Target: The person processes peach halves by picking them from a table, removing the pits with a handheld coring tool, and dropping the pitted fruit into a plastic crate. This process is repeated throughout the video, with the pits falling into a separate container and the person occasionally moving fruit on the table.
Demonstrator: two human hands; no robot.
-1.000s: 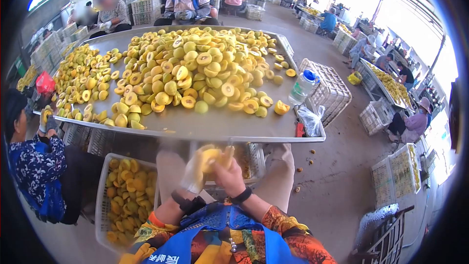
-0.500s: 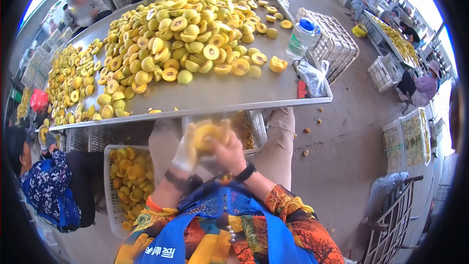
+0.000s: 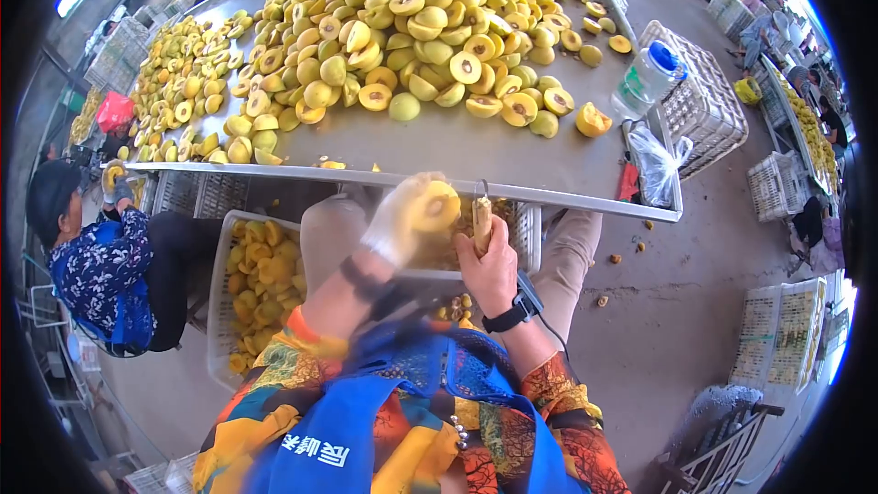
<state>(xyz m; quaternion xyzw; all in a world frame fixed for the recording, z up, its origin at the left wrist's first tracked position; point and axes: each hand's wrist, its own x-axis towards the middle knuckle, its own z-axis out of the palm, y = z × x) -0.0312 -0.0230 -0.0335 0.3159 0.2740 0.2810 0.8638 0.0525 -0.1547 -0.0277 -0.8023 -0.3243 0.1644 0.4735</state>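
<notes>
My left hand (image 3: 395, 216), in a white glove, grips a yellow peach half (image 3: 441, 205) with its brown pit side facing out. Bare and wearing a black wrist strap, my right hand (image 3: 490, 267) is wrapped round the wooden handle of a pitting tool (image 3: 482, 220). The tool's curved metal loop points up, just right of the peach half. Both hands are in front of the metal table (image 3: 412, 152), which bears a big heap of peach halves (image 3: 402, 46). Below them, partly hidden, a white crate (image 3: 528, 236) sits between my knees.
Left of my leg stands a white crate (image 3: 219, 311) of peach halves without visible pits. A co-worker (image 3: 101, 256) sits at the far left. On the table's right end are a water jug (image 3: 647, 80) and a plastic bag (image 3: 657, 163). Stacked crates (image 3: 702, 101) stand beyond.
My hands were together around a peach; now they are apart, the left with a half and the tool plainly visible in the right. The whole view has shifted.
</notes>
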